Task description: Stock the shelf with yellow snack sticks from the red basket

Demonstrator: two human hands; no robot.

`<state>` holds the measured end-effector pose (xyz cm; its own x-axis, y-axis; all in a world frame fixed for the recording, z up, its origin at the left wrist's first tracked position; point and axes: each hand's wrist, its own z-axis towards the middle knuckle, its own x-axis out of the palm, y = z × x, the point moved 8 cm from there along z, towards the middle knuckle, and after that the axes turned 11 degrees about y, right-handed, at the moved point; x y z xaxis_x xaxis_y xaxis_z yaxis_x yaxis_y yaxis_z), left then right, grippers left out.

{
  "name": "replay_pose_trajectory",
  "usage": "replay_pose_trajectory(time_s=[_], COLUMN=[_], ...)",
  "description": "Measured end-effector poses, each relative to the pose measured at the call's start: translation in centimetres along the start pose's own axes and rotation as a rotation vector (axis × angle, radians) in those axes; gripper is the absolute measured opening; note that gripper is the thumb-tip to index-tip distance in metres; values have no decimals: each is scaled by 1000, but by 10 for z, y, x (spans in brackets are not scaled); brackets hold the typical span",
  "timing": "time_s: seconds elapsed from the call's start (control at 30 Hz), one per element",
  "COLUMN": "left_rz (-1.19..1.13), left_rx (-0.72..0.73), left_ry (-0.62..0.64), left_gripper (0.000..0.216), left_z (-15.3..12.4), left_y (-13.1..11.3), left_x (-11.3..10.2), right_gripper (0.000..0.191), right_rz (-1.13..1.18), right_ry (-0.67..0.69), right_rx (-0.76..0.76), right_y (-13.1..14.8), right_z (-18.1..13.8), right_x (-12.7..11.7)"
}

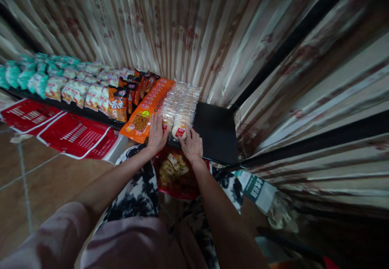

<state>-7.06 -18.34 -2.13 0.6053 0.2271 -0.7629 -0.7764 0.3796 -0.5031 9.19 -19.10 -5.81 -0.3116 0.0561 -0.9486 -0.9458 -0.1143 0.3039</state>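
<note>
Clear-wrapped round white crackers (180, 129) with red labels lie in two rows on a narrow black shelf (217, 131). My left hand (157, 134) rests at the front left of these rows, its fingers stretched out beside the near pack and over the edge of a large orange printed bag (141, 119). At the front right, my right hand (192, 143) touches the near right pack, thumb at its front and fingers along its side. Both hands have their fingers apart. Part of the left row's nearest pack is hidden behind my left hand.
Orange-black snack bags (118, 103), white snack bags (96, 97) and green packs (38, 83) line the shelf leftward. Below are red printed bags (79, 135) and an open red bag holding yellow-wrapped pieces (174, 168). Black poles (291, 46) and a pleated curtain (182, 30) stand behind.
</note>
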Motion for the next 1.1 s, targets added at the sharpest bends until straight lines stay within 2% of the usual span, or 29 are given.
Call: replay_pose_trajectory(time_s=[0.13, 0.47, 0.83, 0.97, 1.1], left_rz=[54, 266, 282, 260, 257], left_rx=[9, -105, -79, -64, -64], left_ry=[-52, -27, -8, -1, 5], left_gripper=[69, 78, 51, 48, 46], left_z=[10, 28, 28, 28, 28], left_y=[-6, -15, -25, -27, -27], left_x=[12, 38, 35, 31, 31], right_gripper=[59, 60, 65, 55, 57], right_rz=[-34, -45, 46, 133, 188], right_ry=[4, 8, -92, -173, -286], right_rx=[13, 14, -41, -3, 72], right_y=[1, -1, -5, -10, -18], right_z=[-1, 0, -2, -3, -6], right_x=[-3, -4, -6, -11, -16])
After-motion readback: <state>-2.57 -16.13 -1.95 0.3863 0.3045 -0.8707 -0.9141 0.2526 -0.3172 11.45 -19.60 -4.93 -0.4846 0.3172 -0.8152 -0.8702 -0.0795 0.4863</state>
